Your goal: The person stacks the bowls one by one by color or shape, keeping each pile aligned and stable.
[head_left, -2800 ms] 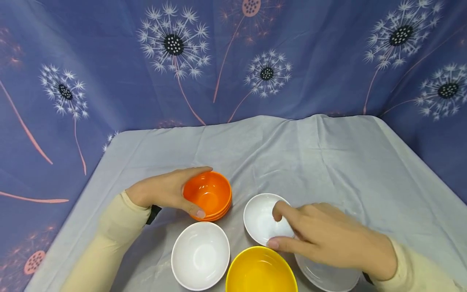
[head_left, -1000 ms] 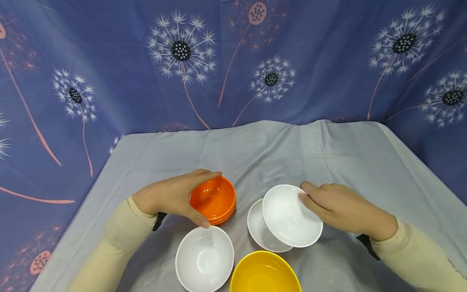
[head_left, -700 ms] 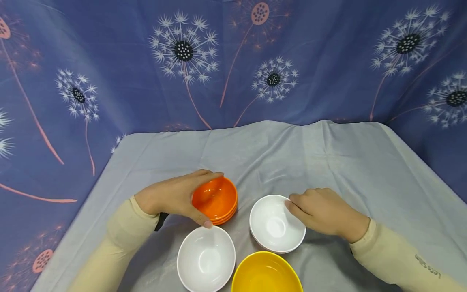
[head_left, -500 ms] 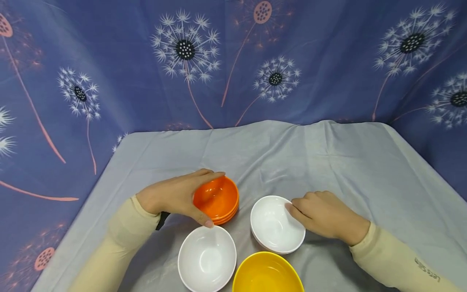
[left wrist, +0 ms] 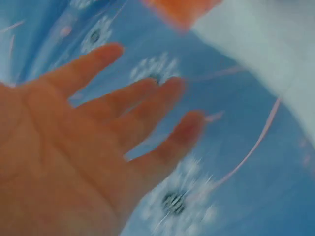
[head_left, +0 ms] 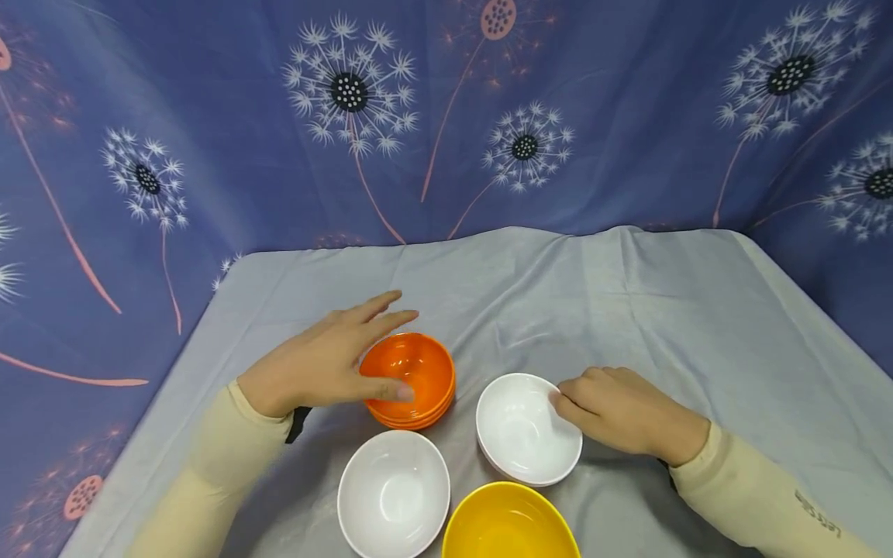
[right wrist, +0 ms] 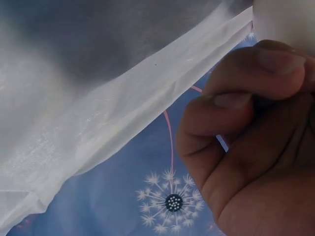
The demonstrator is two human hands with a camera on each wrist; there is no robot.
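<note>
My left hand (head_left: 328, 358) hovers at the left side of a stack of orange bowls (head_left: 417, 368), its fingers spread. The left wrist view shows that hand (left wrist: 103, 132) with fingers apart and nothing in the palm, an orange bowl (left wrist: 184, 10) at the top edge. My right hand (head_left: 624, 411) pinches the right rim of a white bowl (head_left: 526, 430), which sits nested in another white bowl. In the right wrist view the right hand's (right wrist: 251, 132) fingers are curled, and part of a pale bowl (right wrist: 290, 22) shows at the top right corner.
Another white bowl (head_left: 394, 496) stands in front of the orange stack. A yellow bowl (head_left: 509, 527) sits right of it, cut off by the bottom edge. Grey cloth (head_left: 663, 325) covers the table, and a blue dandelion-print curtain (head_left: 446, 116) hangs behind.
Over the last seconds my right hand set a white bowl from the right into the middle white one and kept its pinch. My left hand has just let go of the orange stack, fingers spreading.
</note>
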